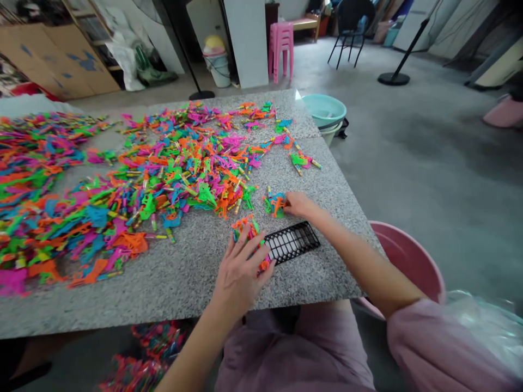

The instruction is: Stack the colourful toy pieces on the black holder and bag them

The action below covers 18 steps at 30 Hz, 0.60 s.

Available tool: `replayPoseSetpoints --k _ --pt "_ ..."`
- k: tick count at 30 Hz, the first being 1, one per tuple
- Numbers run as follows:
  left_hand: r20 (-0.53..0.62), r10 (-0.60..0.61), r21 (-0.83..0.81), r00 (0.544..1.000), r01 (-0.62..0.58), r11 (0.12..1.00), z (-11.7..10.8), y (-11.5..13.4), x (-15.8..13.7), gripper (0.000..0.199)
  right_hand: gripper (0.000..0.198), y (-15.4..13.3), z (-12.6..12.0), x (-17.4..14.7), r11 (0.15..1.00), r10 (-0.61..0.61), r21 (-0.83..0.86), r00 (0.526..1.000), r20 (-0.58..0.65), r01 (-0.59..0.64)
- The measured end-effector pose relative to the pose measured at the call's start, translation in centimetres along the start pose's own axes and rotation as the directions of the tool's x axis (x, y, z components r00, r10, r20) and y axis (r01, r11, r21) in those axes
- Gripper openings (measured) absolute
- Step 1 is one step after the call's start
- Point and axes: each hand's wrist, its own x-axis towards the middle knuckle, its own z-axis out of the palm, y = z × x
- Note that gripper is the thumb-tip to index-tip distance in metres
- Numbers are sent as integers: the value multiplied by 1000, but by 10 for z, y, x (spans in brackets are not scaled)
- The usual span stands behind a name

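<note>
My left hand (241, 272) lies over a row of bright toy pistols (245, 222) at the left end of a black lattice basket (292, 242). Its fingers are stretched and spread on the toys, partly hiding them. White shows through the basket's lattice, and its right part holds no toys. Beyond the basket, my right hand (301, 206) pinches the right edge of a small cluster of blue, orange and green toy pistols (275, 204) on the table. Its fingertips are partly hidden.
A large heap of mixed toy pistols (196, 163) spreads over the left and middle of the speckled stone table (196, 288). A few toys (302, 159) lie apart near the right edge. Beside the table stand a pink tub (425, 261) and a turquoise basin (324, 108). Filled bags (159, 343) lie below.
</note>
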Motion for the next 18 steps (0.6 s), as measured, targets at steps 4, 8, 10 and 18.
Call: replayPoseSetpoints --k 4,8,10,18 --pt "88 108 -80 990 -101 992 -11 -18 -2 24 8 4 -12 9 998 -70 7 997 -22 70" --pt "127 101 -91 987 -90 992 -14 -19 0 29 17 -7 -15 31 966 -247 56 964 -103 254" --pt "119 75 -96 990 -64 993 -12 -17 -1 30 18 -9 -15 42 939 -322 100 943 -82 329" --pt "84 31 -132 996 -20 991 -7 -18 -8 27 17 18 -6 -18 909 -220 293 939 -265 296"
